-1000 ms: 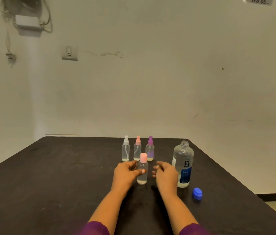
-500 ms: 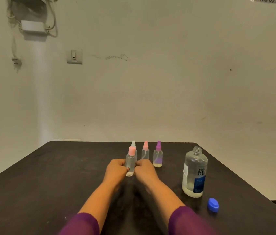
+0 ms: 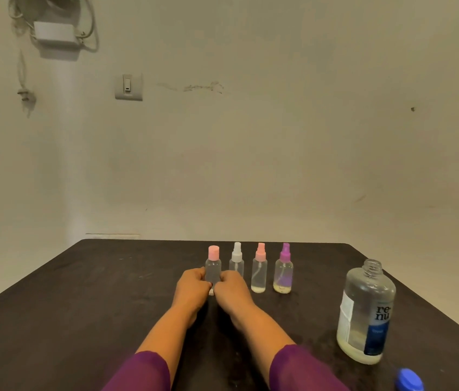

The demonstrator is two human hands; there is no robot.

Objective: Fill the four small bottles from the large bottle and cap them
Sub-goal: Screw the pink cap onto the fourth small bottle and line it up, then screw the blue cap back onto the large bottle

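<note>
Four small clear bottles stand in a row near the far edge of the dark table point(image 3: 81, 306). The leftmost, a pink-capped bottle point(image 3: 213, 265), is gripped low down between my left hand point(image 3: 193, 287) and my right hand point(image 3: 229, 289), and its base is hidden behind my fingers. To its right stand a white spray bottle point(image 3: 236, 261), a pink spray bottle point(image 3: 259, 273) and a purple spray bottle point(image 3: 283, 273), each capped with a little liquid at the bottom. The large bottle point(image 3: 366, 314) stands open at the right, its blue cap point(image 3: 408, 380) lying in front of it.
A pale wall rises just behind the table, with a switch plate point(image 3: 128, 87) and a white box with hanging cables point(image 3: 55, 35) high on the left. The table's right edge runs close past the large bottle.
Both hands carried the pink-capped bottle away from me and to the left, from in front of the row to its left end. The view has tilted and shifted with my head.
</note>
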